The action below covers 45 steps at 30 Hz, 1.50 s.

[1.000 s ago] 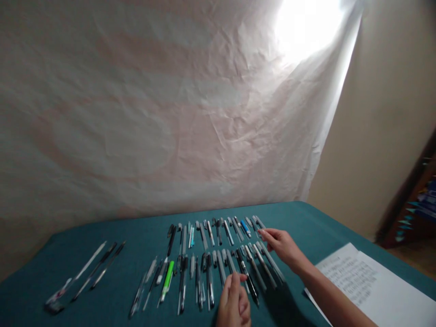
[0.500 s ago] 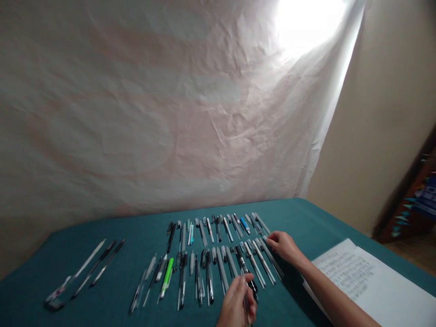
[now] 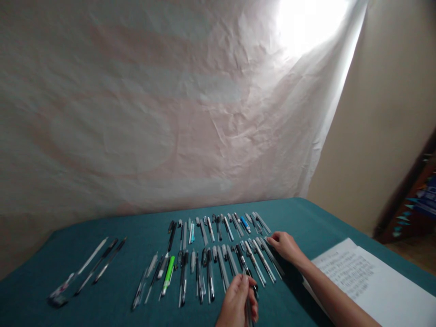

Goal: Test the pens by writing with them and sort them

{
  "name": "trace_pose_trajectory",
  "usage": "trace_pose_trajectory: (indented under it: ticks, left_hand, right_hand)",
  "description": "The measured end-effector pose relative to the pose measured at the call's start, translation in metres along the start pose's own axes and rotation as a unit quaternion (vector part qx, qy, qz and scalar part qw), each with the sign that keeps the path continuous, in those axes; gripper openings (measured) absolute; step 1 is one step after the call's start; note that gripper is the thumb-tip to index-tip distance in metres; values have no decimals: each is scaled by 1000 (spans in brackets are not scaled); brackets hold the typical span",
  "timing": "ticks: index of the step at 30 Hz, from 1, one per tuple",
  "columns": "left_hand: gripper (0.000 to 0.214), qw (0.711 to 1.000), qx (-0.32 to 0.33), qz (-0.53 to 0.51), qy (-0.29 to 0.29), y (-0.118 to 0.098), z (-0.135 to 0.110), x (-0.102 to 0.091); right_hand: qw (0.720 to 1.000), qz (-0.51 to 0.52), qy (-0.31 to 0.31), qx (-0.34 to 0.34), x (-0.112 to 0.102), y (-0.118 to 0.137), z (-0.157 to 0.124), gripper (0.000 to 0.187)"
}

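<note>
My left hand (image 3: 238,299), low in the middle of the head view, is closed around a dark, slim pen (image 3: 250,313) that points down toward the bottom edge. Just beyond its fingers lies a black pen (image 3: 242,259) in the near row. My right hand (image 3: 285,246) rests on the cloth at the right end of that row, fingertips pinched together. They touch the top end of the rightmost clear pen (image 3: 274,259). Whatever small piece they may hold is hidden.
Two rows of pens and loose caps cover the green tablecloth (image 3: 143,236), among them a bright green highlighter (image 3: 168,274) and a blue-barrelled pen (image 3: 245,224). Several pens (image 3: 109,261) lie apart at left. Handwritten paper sheets (image 3: 384,290) lie at right. A pale sheet (image 3: 190,113) hangs behind.
My left hand has shifted very slightly, its fingers turning the pen a little. My right hand stays at nearly the same spot. The whole view has moved slightly.
</note>
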<state>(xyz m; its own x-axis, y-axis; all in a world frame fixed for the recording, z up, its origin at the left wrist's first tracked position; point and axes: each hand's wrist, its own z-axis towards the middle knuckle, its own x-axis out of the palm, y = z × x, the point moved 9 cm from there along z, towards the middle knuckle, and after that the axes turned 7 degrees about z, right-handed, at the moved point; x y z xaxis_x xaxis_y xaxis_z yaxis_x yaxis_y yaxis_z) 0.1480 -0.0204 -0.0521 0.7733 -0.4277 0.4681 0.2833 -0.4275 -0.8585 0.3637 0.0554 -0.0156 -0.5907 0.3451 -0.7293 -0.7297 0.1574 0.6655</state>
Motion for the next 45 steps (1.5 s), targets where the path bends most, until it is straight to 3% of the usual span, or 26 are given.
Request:
trace_pose_trajectory:
  ticks: [8, 19, 25, 32, 36, 45]
  left_hand:
    - [47, 997, 23, 70, 13, -2, -1, 2]
    - [47, 1000, 9, 6, -3, -2, 0, 2]
    - [43, 998, 15, -47, -26, -22, -10, 4]
    - [42, 996, 48, -3, -73, -47, -14, -9]
    - [40, 993, 71, -49, -76, -60, -15, -12]
    - [34, 981, 94, -105, -130, -72, -14, -29]
  right_hand:
    - [1000, -25, -14, -5, 0, -1, 0, 31]
    - [999, -29, -27, -6, 2, -3, -1, 29]
    - [999, -28, -26, -2, 1, -2, -1, 30]
    - [1000, -24, -18, -4, 2, -1, 0, 30]
    - [999, -26, -18, -3, 2, -1, -1, 29]
    - [999, -21, -24, -2, -1, 3, -4, 27]
